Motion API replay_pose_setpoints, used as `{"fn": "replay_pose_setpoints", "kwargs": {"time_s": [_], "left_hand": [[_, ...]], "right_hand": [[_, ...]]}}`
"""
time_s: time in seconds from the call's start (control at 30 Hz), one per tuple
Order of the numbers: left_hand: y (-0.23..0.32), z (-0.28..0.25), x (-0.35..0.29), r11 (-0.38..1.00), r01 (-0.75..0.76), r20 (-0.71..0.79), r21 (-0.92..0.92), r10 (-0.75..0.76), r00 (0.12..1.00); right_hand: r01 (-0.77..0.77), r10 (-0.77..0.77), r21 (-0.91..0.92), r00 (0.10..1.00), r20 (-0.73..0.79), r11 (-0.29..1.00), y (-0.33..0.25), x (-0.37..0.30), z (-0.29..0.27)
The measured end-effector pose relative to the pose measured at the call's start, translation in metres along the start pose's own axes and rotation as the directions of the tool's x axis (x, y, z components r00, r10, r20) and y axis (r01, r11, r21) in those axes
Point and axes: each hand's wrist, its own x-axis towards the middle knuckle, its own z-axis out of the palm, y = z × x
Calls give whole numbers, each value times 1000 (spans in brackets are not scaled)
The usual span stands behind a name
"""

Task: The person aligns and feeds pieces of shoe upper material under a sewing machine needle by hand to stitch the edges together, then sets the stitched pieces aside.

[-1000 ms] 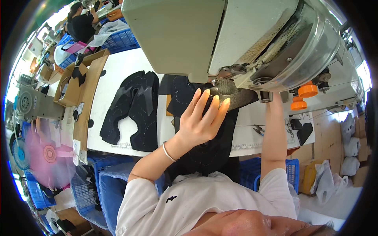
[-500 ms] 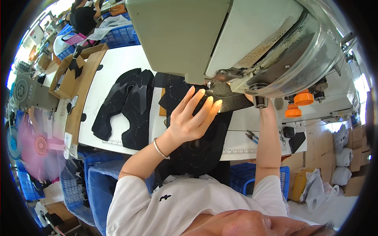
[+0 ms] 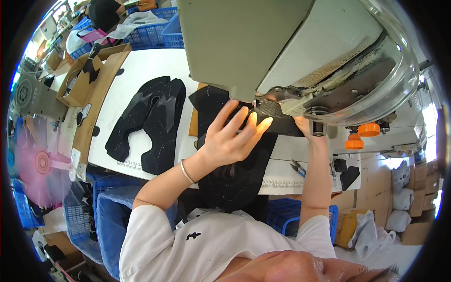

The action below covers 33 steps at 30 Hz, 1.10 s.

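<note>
Under the needle area of a sewing machine [image 3: 244, 47] lies a black fabric piece [image 3: 282, 124] with a mesh-like upper surface. My left hand [image 3: 230, 138] rests on its left part, fingers stretched and apart, fingertips close to the needle area and lit by a lamp. At the piece's right end, my right hand [image 3: 307, 127] has its fingers closed on the edge; the machine head hides part of them. Below my left hand, a larger black padded piece [image 3: 235, 185] with pale stitch marks hangs over the table's front edge.
Curved black padded pieces [image 3: 150, 122] lie stacked on the white table [image 3: 112, 103] at left. Snips [image 3: 298, 168] lie right of my hands. A pink fan [image 3: 42, 162] spins at far left. Blue crates [image 3: 300, 211] stand under the table. Another person [image 3: 104, 14] sits far left.
The view has shifted, so the machine stands further right in the picture. The fabric piece has turned slightly under the machine, and its upper left flap no longer shows. Both hands stay on it.
</note>
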Motion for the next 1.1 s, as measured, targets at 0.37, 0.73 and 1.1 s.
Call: {"fn": "replay_pose_setpoints", "kwargs": {"time_s": [0.37,0.73,1.1], "left_hand": [[-9,-11,4,987,-153,166,52,143,976],[-27,-11,-10,964,-265,91,-30,267,959],[-35,-14,-11,946,-316,37,-69,319,947]], "right_hand": [[174,-49,347,939,-340,921,-62,-20,31],[-8,168,520,951,-261,854,-144,-65,43],[71,115,566,951,-288,822,-151,-78,62]]}}
